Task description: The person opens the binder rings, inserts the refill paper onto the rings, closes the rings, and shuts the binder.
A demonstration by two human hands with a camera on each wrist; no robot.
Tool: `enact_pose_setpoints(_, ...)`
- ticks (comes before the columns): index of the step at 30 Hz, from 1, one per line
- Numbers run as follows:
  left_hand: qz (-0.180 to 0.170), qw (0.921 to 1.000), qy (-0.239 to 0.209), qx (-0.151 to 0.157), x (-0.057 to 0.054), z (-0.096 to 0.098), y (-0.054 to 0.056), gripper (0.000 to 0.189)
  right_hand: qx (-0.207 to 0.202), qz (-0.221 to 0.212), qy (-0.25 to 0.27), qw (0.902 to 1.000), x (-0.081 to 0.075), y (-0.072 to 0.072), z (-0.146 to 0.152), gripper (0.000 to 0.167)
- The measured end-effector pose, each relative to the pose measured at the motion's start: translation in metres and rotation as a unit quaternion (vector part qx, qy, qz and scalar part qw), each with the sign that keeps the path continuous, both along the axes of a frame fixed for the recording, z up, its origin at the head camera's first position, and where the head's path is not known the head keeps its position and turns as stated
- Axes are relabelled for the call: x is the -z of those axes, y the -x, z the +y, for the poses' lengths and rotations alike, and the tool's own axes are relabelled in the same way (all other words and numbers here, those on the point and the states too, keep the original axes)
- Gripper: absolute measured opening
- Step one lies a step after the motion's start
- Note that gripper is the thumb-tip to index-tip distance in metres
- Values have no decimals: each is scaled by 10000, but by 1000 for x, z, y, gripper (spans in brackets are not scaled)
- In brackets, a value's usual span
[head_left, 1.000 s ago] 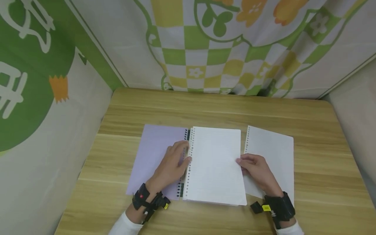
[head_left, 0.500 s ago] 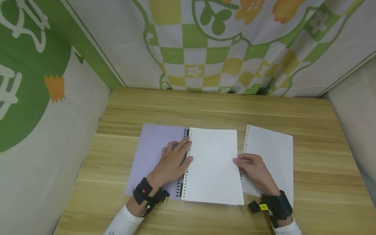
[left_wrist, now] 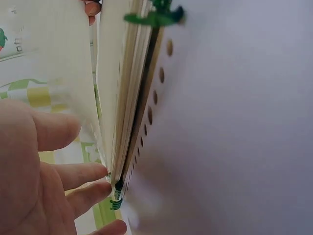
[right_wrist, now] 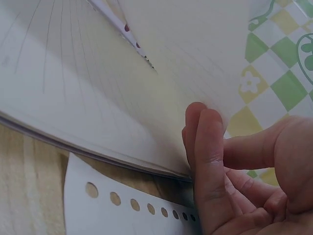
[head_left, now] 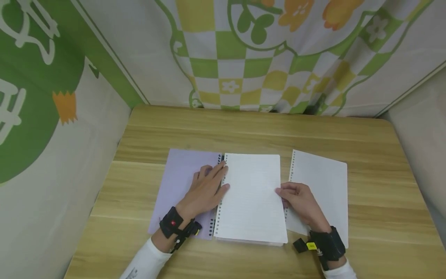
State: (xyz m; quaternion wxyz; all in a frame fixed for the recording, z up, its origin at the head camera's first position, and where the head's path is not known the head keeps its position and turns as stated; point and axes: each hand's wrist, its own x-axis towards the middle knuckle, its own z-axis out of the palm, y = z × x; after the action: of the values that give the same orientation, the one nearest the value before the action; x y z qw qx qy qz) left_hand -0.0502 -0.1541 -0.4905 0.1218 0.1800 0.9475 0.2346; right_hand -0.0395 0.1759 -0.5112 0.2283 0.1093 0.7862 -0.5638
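Note:
A loose-leaf binder lies open, its purple cover (head_left: 188, 170) to the left and a stack of pages under the top punched sheet (head_left: 252, 197). My right hand (head_left: 296, 197) pinches that sheet's right edge between thumb and fingers; the right wrist view shows the sheet (right_wrist: 195, 49) lifted off the pages (right_wrist: 73, 98) below. My left hand (head_left: 203, 192) reaches across the cover, its fairly straight fingers touching the sheet's holed left edge. In the left wrist view, its fingertips are by a green binder ring (left_wrist: 116, 203); another green ring (left_wrist: 156, 17) is unlatched from view above.
Another punched sheet (head_left: 324, 186) lies on the wooden table (head_left: 376, 186), to the right of the binder and partly under my right forearm. A patterned curtain (head_left: 244, 66) hangs behind the table's far edge. Each wrist wears a black camera strap (head_left: 327, 245).
The top sheet has shifted slightly left toward the rings, with my right hand still pinching it. My left fingers have straightened and spread over its holed edge.

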Motion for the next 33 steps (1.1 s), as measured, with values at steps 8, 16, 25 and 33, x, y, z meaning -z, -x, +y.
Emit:
enact_pose_setpoints(8,-6,9998,196,16,1,2,3,55,26,-83,90,9999,-1,0,0,32)
enact_pose_setpoints(16,-26,9998,185,87,-2,1,-5,56,-10,-25,41,10000,0,0,1,32)
enact_pose_setpoints(25,-260,9979,183,562,-7,-11,-30,65,-28,108,-155,9998,1,-1,-2,28)
enact_pose_setpoints(33,-409,9947,14,941,-9,-20,-49,65,-182,121,-306,9993,-4,-1,-4,26)
